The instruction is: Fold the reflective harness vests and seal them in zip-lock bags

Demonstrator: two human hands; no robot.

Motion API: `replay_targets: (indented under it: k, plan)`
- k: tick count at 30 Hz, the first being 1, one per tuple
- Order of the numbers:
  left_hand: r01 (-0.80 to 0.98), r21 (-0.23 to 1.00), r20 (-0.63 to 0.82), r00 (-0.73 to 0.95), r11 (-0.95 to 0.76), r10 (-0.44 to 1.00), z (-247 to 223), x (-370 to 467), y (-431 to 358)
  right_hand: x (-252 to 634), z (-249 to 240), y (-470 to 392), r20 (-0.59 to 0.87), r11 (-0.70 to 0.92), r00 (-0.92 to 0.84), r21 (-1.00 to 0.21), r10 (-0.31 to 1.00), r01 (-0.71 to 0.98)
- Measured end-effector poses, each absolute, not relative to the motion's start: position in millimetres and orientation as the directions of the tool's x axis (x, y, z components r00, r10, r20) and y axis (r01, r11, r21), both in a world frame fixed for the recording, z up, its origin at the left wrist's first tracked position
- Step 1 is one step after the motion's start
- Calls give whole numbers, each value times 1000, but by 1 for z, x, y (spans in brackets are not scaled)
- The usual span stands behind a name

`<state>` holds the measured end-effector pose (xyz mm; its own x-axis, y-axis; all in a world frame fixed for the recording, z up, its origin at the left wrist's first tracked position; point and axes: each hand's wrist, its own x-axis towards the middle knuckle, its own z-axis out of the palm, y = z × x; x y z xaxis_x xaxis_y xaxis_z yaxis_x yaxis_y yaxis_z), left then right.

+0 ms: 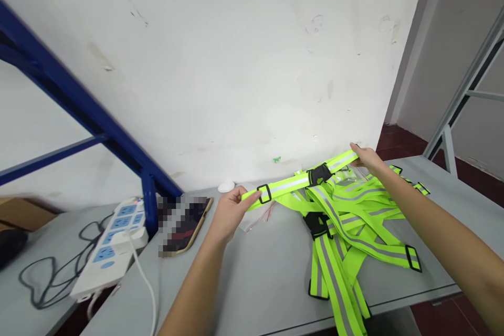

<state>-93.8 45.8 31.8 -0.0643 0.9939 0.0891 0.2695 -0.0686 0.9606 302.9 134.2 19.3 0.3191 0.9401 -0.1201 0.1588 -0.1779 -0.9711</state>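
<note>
I watch over my feed as the left hand [231,211] pinches a flat neon webbing strap [290,185] by its rectangular black slider [264,193], the right hand [366,159] gripping it farther along. Nearly straight, it runs from left of the tangled, silver-striped pile [342,228] to above its back.

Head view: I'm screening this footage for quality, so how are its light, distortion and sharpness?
In the head view, the white wall is bright, the far-right wall duller; there, wide-angle stretch seems to lengthen the right forearm; same view, blocky pixelation masks much of the phone, while the strap between left hand and right hand looks fairly sharp.
</note>
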Motion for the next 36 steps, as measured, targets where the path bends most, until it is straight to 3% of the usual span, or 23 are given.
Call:
replay_targets:
  k: [3, 6, 9, 13, 18, 23, 29, 32, 36]
  plan:
    - [-189, 977, -106, -54, 94, 993, 15, -88, 57, 294, 8, 136, -137, -168, 277, -981, 951, 93]
    - [-354, 922, -216, -138, 155, 967, 1, -83, 66, 282, -3, 136, -106, -151, 311, -981, 945, 125]
    - [-353, 925, -223, -202, 141, 954, -8, -80, 68, 269, -9, 135, -1, -108, 399, -963, 917, 246]
    - [-326, 936, -216, -231, 134, 949, -12, -78, 63, 246, -3, 133, 263, 18, 410, -859, 873, 511]
    - [-191, 978, -140, -286, 87, 948, -12, -75, 56, 193, 4, 121, 488, 317, -3, -563, 873, 763]
    - [-161, 986, -88, -314, 38, 945, -16, -70, 53, 153, -7, 104, 427, 575, -434, -288, 793, 766]
    - [-230, 973, -83, -305, 11, 949, -16, -62, 50, 163, -12, 95, 288, 727, -685, -64, 669, 684]
    - [-301, 953, -102, -273, 16, 957, -15, -58, 51, 171, -13, 95, 253, 728, -702, -13, 666, 685]
    - [-306, 952, -89, -248, 9, 965, -14, -50, 52, 173, -23, 102, 343, 544, -478, -126, 809, 830]
